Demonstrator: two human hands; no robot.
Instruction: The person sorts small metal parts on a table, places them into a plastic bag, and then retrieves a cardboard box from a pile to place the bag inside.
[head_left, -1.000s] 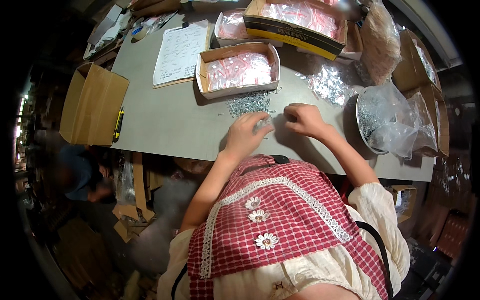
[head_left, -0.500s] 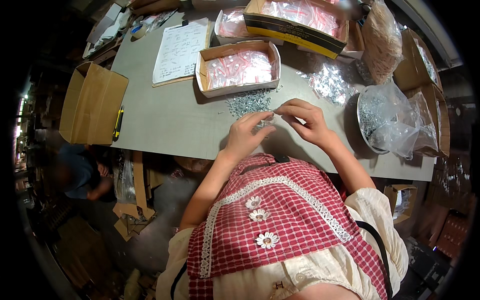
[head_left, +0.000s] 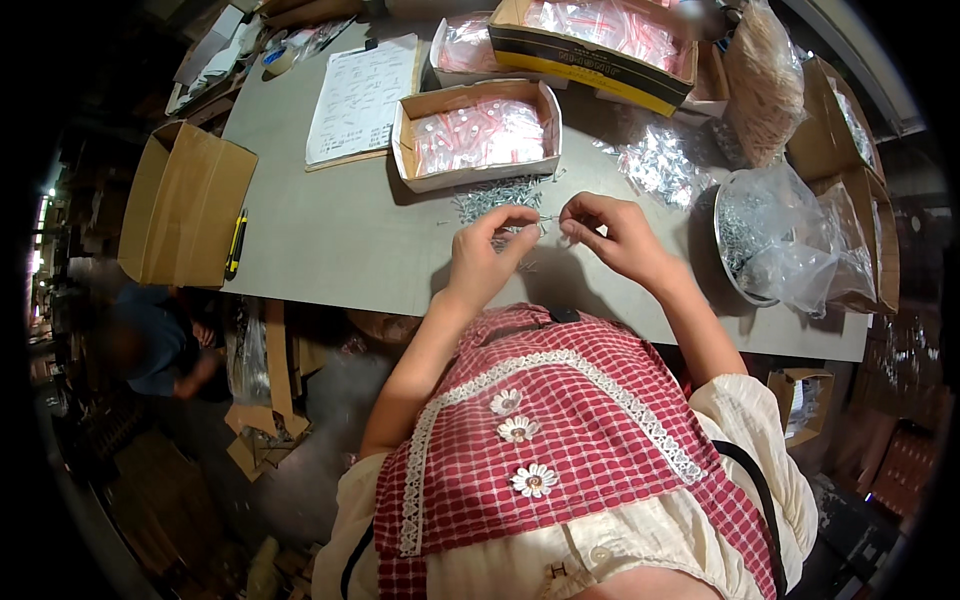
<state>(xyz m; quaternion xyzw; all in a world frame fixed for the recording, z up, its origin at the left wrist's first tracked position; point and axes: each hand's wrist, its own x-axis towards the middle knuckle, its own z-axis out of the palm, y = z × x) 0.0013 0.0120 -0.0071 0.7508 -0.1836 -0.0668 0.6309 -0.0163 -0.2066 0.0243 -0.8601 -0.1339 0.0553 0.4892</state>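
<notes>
Over the table my left hand (head_left: 487, 253) is closed in a pinch, thumb and fingers toward the right. Small silvery screws (head_left: 546, 222) stick out of its fingertips into the gap between my hands. My right hand (head_left: 622, 240) faces it, thumb and fingers bent together close to the screw ends; what lies inside that pinch is too small to make out. Just behind my left hand spreads a loose pile of screws (head_left: 490, 198). An open white box (head_left: 470, 182) filled with small clear red-edged bags stands directly behind the pile.
A clipboard with a written sheet (head_left: 362, 105), an empty cardboard box (head_left: 200, 215) and a yellow-black cutter (head_left: 237, 245) are at left. Right are flat metal pieces (head_left: 665, 165) and a metal bowl (head_left: 722, 235) under plastic. Behind stands a black-yellow box (head_left: 590, 75). Another person (head_left: 155, 340) is lower left.
My hands have drawn slightly apart, the right one moving a little right. Screws now show in the gap between the fingertips, where the fingers nearly met before.
</notes>
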